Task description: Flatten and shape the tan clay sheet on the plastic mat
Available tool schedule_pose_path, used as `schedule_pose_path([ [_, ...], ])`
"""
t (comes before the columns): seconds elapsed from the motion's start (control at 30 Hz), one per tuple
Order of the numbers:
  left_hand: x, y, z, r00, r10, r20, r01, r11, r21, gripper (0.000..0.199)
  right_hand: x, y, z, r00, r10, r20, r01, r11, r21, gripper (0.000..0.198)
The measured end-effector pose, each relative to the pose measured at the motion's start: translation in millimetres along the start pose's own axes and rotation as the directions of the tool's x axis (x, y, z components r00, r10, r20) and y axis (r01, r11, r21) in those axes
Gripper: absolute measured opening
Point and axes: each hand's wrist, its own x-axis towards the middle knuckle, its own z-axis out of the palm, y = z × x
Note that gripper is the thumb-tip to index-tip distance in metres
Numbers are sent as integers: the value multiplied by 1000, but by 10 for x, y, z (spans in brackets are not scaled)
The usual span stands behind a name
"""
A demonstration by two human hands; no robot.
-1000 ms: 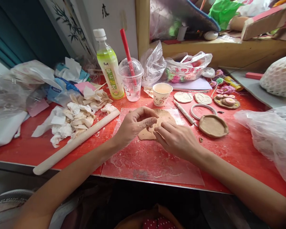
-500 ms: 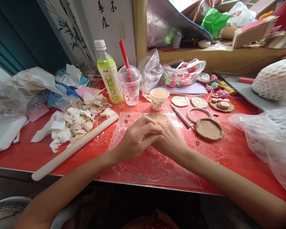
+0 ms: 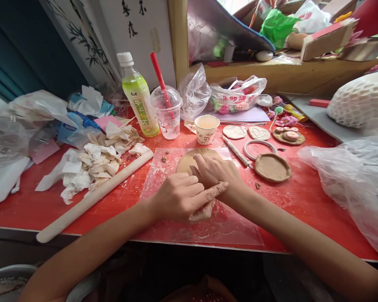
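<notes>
While both hands work close together over the clear plastic sheet at the near edge of the red worktop, a flat slab of brown clay lies on that sheet beneath them. The right hand rests palm-down on the slab with its fingers spread and pressed flat, gripping nothing. The left hand sits just nearer, its fingers curled and its forefinger stretched across the right wrist; a pale lump of clay shows under it, touching the palm, though I cannot tell whether the fingers actually grip it.

To the left of the sheet a long wooden rolling pin lies slantwise toward the near edge, with a heap of crumpled tissues behind it. Toward the far edge stand a green drink bottle, a clear plastic cup with a red straw and a small paper cup. Right of the sheet lie a thin modelling tool, a white ring and a shallow clay dish, the dish just beside the ring. Further back sit two flat clay discs and a clay plate with small pink pieces. A clear plastic bag covers the right end.
</notes>
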Motion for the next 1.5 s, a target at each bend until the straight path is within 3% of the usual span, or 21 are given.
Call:
schedule_pose_path([
  [0.13,-7,11,1,996,-77,34,74,995,73,43,8,31,28,1000,8,-20,-8,1000,-13,20],
  [0.27,-18,8,11,999,15,36,-15,1000,-3,44,0,33,27,999,22,-30,-23,999,-29,22],
  [0.37,-17,-7,9,998,-68,16,66,992,105,43,-3,33,23,999,26,-28,-27,999,-28,20],
  [0.5,-5,-1,-16,998,43,52,-45,998,43,38,5,54,34,999,37,-13,-37,998,-48,19],
  [0.63,3,23,-27,996,-85,-1,84,987,133,35,8,72,46,999,42,9,-41,997,-61,18],
  [0.77,5,28,-17,999,10,36,-11,1000,26,35,3,65,40,998,53,36,-51,996,-66,19],
  [0.9,4,18,2,996,-87,-3,87,987,136,35,-9,64,14,997,46,70,-43,998,-44,19],
  [1.03,-3,15,14,998,0,62,-1,1000,25,36,-13,65,-8,992,46,113,-43,999,-26,21],
  [1.17,-15,3,11,994,-102,25,98,988,117,36,-14,71,-20,990,17,138,-17,1000,1,19],
  [1.3,-24,-1,8,996,7,89,-6,1000,-9,37,-9,83,-13,988,31,150,-30,1000,-5,20],
  [1.43,-23,-2,18,995,-96,37,92,991,96,38,-15,96,6,989,47,140,-44,999,-23,21],
  [1.5,-21,-1,24,998,-42,51,39,998,47,36,-22,97,20,988,57,140,-53,998,-35,22],
])
